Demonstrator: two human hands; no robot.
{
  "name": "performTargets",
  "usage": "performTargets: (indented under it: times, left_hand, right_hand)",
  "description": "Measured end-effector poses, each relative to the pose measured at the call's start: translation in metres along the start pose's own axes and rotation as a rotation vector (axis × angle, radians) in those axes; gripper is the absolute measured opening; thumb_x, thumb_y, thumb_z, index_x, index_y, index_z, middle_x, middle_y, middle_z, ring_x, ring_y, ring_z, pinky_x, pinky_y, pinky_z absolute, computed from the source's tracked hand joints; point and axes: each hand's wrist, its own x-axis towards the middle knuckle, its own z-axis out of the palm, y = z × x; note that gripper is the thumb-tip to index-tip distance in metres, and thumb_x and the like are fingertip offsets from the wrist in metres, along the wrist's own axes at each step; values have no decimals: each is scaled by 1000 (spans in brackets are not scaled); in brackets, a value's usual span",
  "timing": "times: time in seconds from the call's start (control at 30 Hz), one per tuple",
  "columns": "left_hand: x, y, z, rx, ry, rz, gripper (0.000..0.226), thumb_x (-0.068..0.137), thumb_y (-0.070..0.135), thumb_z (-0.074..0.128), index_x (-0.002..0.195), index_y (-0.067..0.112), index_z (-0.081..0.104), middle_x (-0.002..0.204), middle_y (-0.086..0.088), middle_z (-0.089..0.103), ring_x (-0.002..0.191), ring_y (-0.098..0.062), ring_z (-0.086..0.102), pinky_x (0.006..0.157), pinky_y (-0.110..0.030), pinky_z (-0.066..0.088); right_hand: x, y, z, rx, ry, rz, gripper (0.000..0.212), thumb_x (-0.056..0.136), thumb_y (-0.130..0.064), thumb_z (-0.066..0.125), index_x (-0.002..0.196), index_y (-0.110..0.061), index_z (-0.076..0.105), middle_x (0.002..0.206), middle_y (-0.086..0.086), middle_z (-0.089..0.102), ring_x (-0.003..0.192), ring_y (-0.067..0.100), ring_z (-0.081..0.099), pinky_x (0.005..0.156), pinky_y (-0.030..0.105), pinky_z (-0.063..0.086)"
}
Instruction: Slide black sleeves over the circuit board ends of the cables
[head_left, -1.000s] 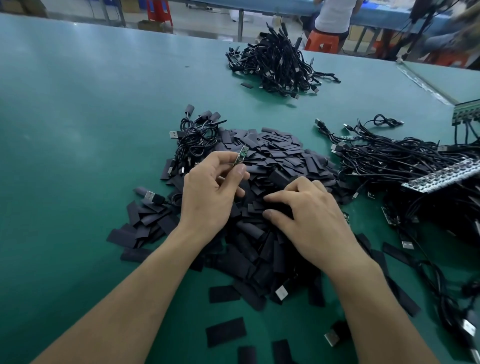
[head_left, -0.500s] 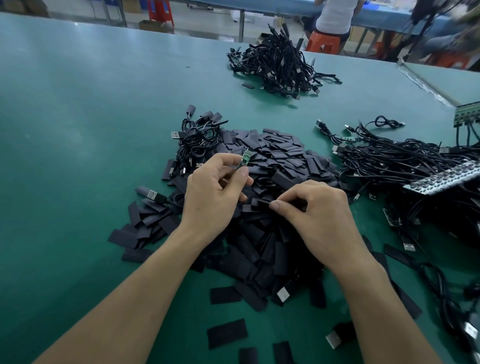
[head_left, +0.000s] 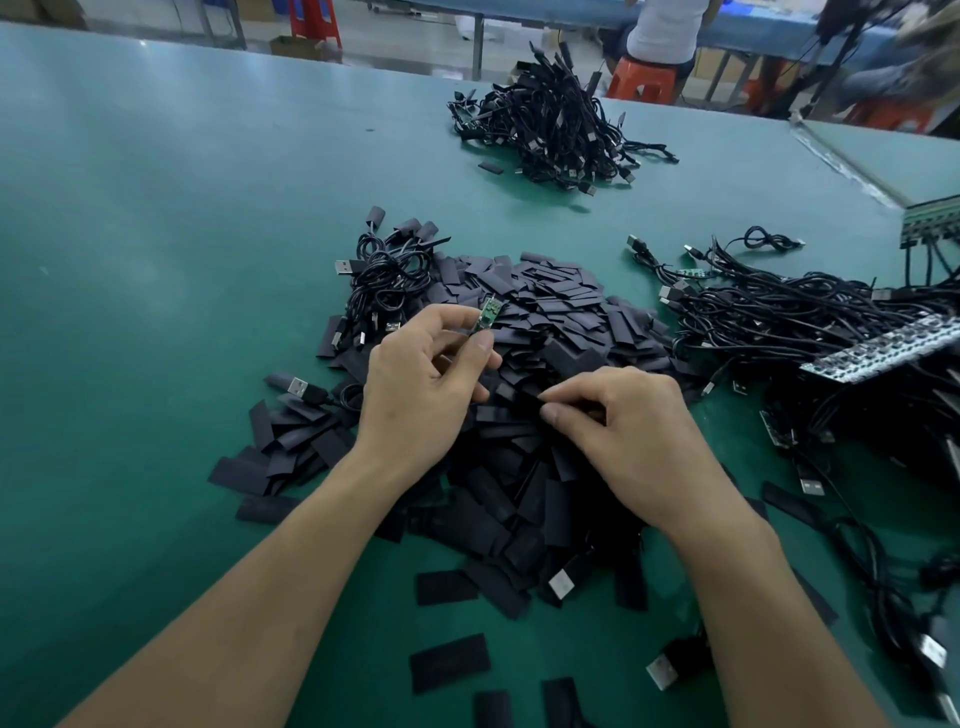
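Observation:
A big heap of flat black sleeves (head_left: 550, 317) covers the middle of the green table (head_left: 156, 234). Above the heap's left part, my left hand (head_left: 421, 379) pinches a small green circuit board (head_left: 488, 313) between thumb and fingers, its free end pointing up and away. My right hand (head_left: 628, 431) lies on the heap just right of it and pinches one black sleeve (head_left: 524, 397) between thumb and forefinger. The board's cable is hidden under my left hand.
A tangle of black USB cables (head_left: 810, 317) with bare boards lies at the right, with a panel of circuit boards (head_left: 883, 353) on it. A bundle of cables (head_left: 550, 124) sits at the far side. Coiled cables (head_left: 384, 291) lie left of the heap. Loose sleeves (head_left: 449, 662) dot the near table.
My right hand went from lying flat on the heap to curling and pinching one sleeve. My left hand kept the circuit board almost still.

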Motion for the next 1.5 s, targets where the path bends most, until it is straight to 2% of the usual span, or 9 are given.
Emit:
performTargets:
  times: [0.1, 0.17, 0.33, 0.63, 0.77, 1.07, 1.23, 1.33, 1.5]
  left_hand:
    - [0, -1, 0, -10, -14, -2, 17, 96, 18, 64, 96, 34, 60, 79, 10, 75, 55, -10, 68, 56, -18, 52]
    - [-1, 0, 0, -17, -33, -8, 14, 96, 19, 65, 97, 33, 61, 80, 10, 75, 57, -10, 68, 57, -20, 53]
    - [-5, 2, 0, 24, -114, 44, 13, 87, 32, 69, 97, 39, 64, 83, 9, 74, 61, -17, 69, 60, -43, 59]
    - [-5, 1, 3, -62, -195, 25, 17, 87, 23, 68, 102, 28, 65, 75, 1, 74, 57, -18, 65, 61, -47, 60]
    - [-4, 0, 4, -103, -226, -13, 20, 87, 21, 69, 105, 27, 63, 75, -2, 75, 56, -16, 65, 59, -37, 58]
    - [-5, 2, 3, -136, -239, -34, 21, 88, 20, 70, 106, 27, 63, 77, -2, 76, 61, -18, 68, 63, -41, 59]
    - [-4, 3, 2, -91, -130, -20, 13, 93, 15, 68, 94, 25, 61, 78, 1, 76, 55, -17, 69, 57, -29, 57]
    - [-3, 3, 3, -52, -64, -24, 14, 94, 16, 68, 89, 27, 61, 79, 4, 75, 56, -16, 69, 61, -31, 59]
    - [-1, 4, 4, -13, 14, 4, 20, 97, 15, 64, 90, 33, 61, 77, 11, 73, 54, -8, 66, 59, -16, 50]
  right_hand:
    - [1, 1, -1, 12, 126, 5, 9, 91, -24, 69, 95, -27, 76, 86, -15, 70, 87, 8, 61, 79, 29, 50]
    - [1, 1, -1, 58, 190, 15, 9, 92, -20, 67, 92, -27, 73, 75, -20, 64, 73, -1, 58, 67, 12, 41]
    - [2, -3, 0, 208, 183, -25, 16, 90, -11, 70, 97, -24, 76, 73, -28, 63, 73, -12, 59, 65, 2, 39]
    - [1, -7, 3, 338, 165, -21, 25, 82, -19, 80, 101, -33, 72, 75, -13, 67, 68, 3, 61, 62, 10, 45]
    - [1, -10, 5, 214, 201, -66, 26, 78, -22, 83, 102, -26, 76, 89, -15, 71, 81, 0, 64, 72, 13, 49]
    - [1, -10, 5, 140, 202, -70, 26, 84, -22, 78, 110, -20, 76, 100, -8, 74, 94, 4, 67, 86, 29, 55]
    - [0, -5, 3, -66, 217, 13, 29, 86, -31, 75, 113, -22, 74, 104, -4, 72, 103, 19, 62, 91, 39, 50]
    - [-1, -7, 3, -169, 218, 46, 34, 85, -38, 73, 117, -26, 71, 103, -4, 61, 103, 21, 53, 91, 39, 45]
    - [-2, -18, 11, -248, 59, 8, 30, 85, -49, 70, 108, -32, 74, 96, -9, 55, 100, 18, 48, 89, 38, 42]
